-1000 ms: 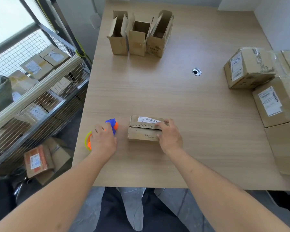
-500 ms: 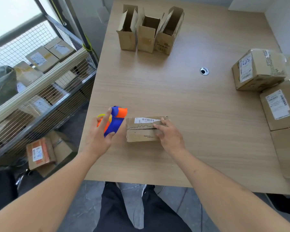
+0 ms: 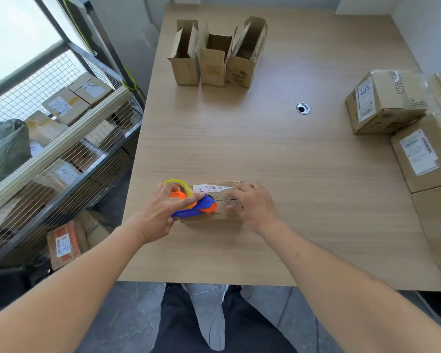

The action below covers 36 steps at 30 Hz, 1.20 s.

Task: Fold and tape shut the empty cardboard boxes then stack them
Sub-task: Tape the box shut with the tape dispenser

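Blue-orange tape dispenser (image 3: 196, 207), brown box (image 3: 224, 212) — white barcode label (image 3: 211, 187)

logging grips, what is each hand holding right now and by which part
Left hand grips the tape dispenser by its blue handle. Right hand presses flat on the closed box.

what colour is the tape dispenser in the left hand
The tape dispenser is blue and orange, carrying a yellowish tape roll; it shows in the head view.

Three open boxes (image 3: 215, 53), one folded box (image 3: 214, 202), one tape dispenser (image 3: 191, 202), four taped boxes (image 3: 385, 101).
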Each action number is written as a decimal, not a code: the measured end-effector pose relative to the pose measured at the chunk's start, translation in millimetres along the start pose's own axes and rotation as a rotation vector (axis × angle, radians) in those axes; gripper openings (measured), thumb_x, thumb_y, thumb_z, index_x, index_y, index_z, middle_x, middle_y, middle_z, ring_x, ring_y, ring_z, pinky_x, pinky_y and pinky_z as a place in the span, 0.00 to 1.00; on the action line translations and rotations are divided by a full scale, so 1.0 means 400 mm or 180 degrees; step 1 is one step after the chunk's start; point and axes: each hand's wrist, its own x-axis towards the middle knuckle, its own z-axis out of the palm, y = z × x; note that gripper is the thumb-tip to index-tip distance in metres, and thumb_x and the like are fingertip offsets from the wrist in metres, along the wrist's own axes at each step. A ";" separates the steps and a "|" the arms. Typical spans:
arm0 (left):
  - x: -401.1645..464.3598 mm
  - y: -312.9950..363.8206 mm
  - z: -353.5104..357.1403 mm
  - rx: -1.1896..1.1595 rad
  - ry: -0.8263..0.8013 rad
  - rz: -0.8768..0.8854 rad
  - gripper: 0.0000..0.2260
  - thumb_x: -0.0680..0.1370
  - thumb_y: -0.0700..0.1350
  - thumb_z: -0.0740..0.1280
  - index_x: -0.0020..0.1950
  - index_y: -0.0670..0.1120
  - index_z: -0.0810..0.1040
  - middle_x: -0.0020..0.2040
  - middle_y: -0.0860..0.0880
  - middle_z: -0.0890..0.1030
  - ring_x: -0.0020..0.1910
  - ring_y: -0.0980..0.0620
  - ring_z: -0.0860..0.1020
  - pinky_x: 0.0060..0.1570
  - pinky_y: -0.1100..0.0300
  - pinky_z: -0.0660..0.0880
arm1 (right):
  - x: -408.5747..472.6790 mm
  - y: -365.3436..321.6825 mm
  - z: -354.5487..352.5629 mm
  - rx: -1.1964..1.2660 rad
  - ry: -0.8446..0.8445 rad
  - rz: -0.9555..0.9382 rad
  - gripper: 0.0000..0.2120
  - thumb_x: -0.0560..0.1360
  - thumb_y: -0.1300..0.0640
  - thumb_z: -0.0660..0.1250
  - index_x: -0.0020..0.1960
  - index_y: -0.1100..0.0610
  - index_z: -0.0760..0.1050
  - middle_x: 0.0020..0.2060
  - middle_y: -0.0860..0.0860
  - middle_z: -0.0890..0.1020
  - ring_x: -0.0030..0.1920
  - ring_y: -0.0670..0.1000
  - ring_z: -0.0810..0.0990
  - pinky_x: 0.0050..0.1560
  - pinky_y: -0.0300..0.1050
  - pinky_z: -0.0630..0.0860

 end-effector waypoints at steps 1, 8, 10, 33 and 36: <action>0.002 -0.002 -0.002 0.0026 -0.0024 0.0005 0.47 0.72 0.33 0.70 0.80 0.68 0.56 0.65 0.44 0.66 0.58 0.40 0.69 0.63 0.39 0.73 | 0.009 0.001 -0.002 0.0181 0.0021 -0.0089 0.18 0.72 0.54 0.78 0.61 0.50 0.83 0.54 0.49 0.84 0.53 0.57 0.79 0.52 0.49 0.77; 0.006 0.012 -0.002 0.0216 0.0022 -0.0022 0.48 0.72 0.34 0.72 0.80 0.70 0.55 0.64 0.44 0.67 0.56 0.42 0.68 0.55 0.42 0.76 | 0.072 -0.038 -0.028 0.2321 -0.0812 0.0503 0.10 0.82 0.62 0.67 0.59 0.56 0.84 0.50 0.44 0.84 0.49 0.42 0.81 0.57 0.37 0.75; 0.006 0.017 -0.004 0.0281 0.0051 -0.0008 0.48 0.71 0.34 0.72 0.80 0.69 0.55 0.63 0.43 0.68 0.55 0.41 0.68 0.55 0.43 0.76 | 0.083 -0.044 -0.032 0.2477 -0.1205 0.0692 0.09 0.82 0.59 0.67 0.57 0.53 0.85 0.46 0.41 0.84 0.48 0.40 0.81 0.54 0.34 0.75; 0.009 0.022 -0.004 0.0438 -0.0059 -0.0050 0.49 0.73 0.34 0.74 0.81 0.68 0.52 0.64 0.42 0.67 0.65 0.37 0.71 0.74 0.32 0.58 | 0.123 -0.032 -0.023 0.2282 -0.1555 0.0784 0.07 0.80 0.56 0.69 0.48 0.45 0.84 0.43 0.48 0.86 0.41 0.45 0.81 0.52 0.49 0.80; 0.009 0.021 -0.004 0.0383 -0.0076 -0.0046 0.49 0.72 0.34 0.73 0.81 0.68 0.52 0.64 0.42 0.67 0.65 0.37 0.70 0.75 0.32 0.57 | 0.120 -0.039 -0.030 0.2386 -0.1556 0.0765 0.08 0.80 0.59 0.68 0.51 0.47 0.83 0.45 0.47 0.84 0.40 0.43 0.81 0.51 0.46 0.79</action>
